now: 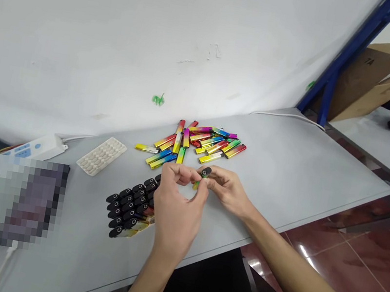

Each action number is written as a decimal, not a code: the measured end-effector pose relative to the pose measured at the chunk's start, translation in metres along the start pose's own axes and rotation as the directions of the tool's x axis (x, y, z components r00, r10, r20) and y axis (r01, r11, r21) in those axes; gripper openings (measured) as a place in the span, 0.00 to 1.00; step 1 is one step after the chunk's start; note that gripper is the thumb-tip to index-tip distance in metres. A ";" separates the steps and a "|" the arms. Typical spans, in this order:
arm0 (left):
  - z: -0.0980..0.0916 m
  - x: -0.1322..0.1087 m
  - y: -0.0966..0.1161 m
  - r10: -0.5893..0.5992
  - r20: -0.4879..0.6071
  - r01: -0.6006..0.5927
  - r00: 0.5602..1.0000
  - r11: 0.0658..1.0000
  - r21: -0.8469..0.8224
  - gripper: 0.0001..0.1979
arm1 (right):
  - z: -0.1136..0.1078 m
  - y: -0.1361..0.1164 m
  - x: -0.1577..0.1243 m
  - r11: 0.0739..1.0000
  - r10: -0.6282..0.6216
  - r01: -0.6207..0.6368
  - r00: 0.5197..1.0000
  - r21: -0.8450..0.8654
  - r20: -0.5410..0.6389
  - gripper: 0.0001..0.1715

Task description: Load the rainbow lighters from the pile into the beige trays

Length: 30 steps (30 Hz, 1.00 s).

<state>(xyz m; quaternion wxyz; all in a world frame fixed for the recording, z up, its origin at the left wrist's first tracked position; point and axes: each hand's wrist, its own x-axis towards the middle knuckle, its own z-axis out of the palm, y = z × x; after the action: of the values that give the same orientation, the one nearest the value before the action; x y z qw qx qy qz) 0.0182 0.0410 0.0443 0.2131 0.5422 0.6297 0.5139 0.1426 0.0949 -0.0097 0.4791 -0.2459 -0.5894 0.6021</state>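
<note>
Between my two hands is a small slim case with a black oval end (206, 172) and a shiny green-yellow body, mostly hidden by the fingers. My left hand (178, 205) pinches at its near side with thumb and fingers. My right hand (227, 188) is closed round it from the right. Just left of my left hand, several like cases (130, 205) stand upright in rows, black oval ends up, each with a small ring mark. Beyond my hands lies a loose pile of shiny rainbow-coloured slim cases (210, 143) on the grey table (288, 165).
A pale tray with oval hollows (101, 156) lies left of the pile. Further left are a white power strip (35, 148) and a pixelated flat device (32, 204) with a white cable (4, 266). A white wall stands behind; cardboard boxes (368, 79) and a blue frame (346, 56) are at right.
</note>
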 end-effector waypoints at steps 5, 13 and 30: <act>0.000 -0.002 -0.003 -0.015 -0.006 0.015 1.000 1.000 0.017 0.11 | 0.000 0.001 0.000 1.000 -0.002 0.002 1.000 -0.022 0.011 0.12; -0.001 0.001 -0.005 -0.031 0.026 0.031 0.999 0.999 0.016 0.09 | -0.001 0.003 -0.001 0.999 0.002 -0.001 1.000 -0.055 0.021 0.13; 0.004 0.000 -0.008 0.002 0.023 -0.002 1.000 1.000 -0.018 0.08 | 0.002 0.005 -0.002 0.992 -0.013 0.011 1.000 -0.126 -0.016 0.11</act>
<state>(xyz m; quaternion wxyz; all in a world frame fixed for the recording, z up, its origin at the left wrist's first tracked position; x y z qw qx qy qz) 0.0171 0.0438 0.0358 0.2248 0.5467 0.6220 0.5136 0.1405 0.0930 -0.0151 0.4714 -0.2772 -0.6237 0.5585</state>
